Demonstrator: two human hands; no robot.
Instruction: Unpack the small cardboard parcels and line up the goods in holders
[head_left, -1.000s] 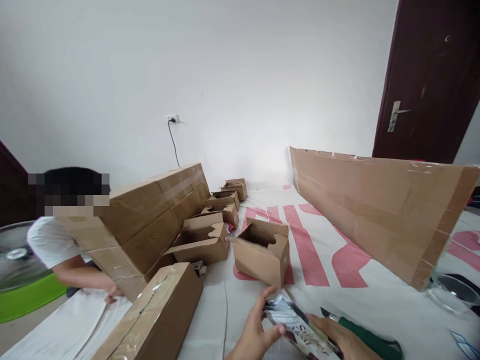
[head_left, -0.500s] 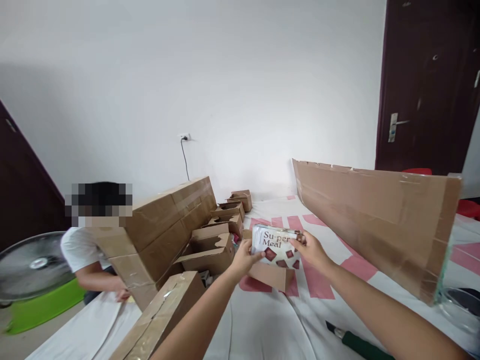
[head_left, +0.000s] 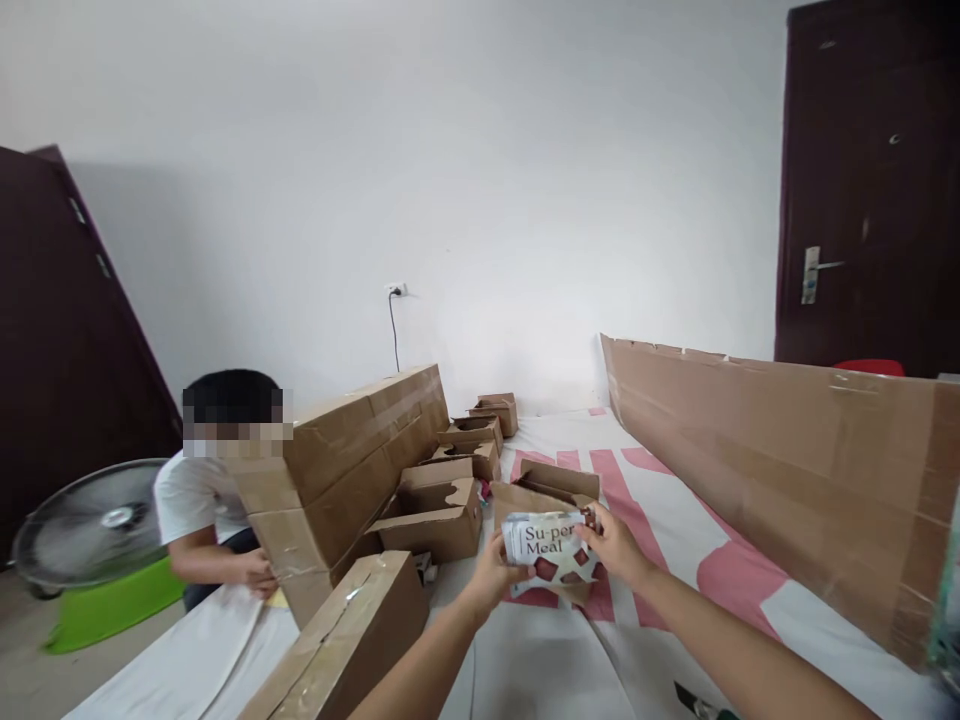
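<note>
Between my two hands is a flat white pouch printed "Su-per Meal" with dark red shapes; whether it is one pouch or a few stacked cannot be told. My left hand grips its left edge, thumb across the front. At the upper right corner, my right hand pinches it. Right behind and below the pouch stands an open cardboard box, its flaps up and its inside mostly hidden. To the left, another open cardboard box has a cut-out in its rim.
More small boxes line a long cardboard box. A closed taped box lies front left. A cardboard panel stands on the right. A utility knife lies near the front. A person crouches left beside a fan.
Both hands have lowered the pouch slightly in view, and more of the box behind it shows. The camera has turned a little left, so the knife is now mostly out of view.
</note>
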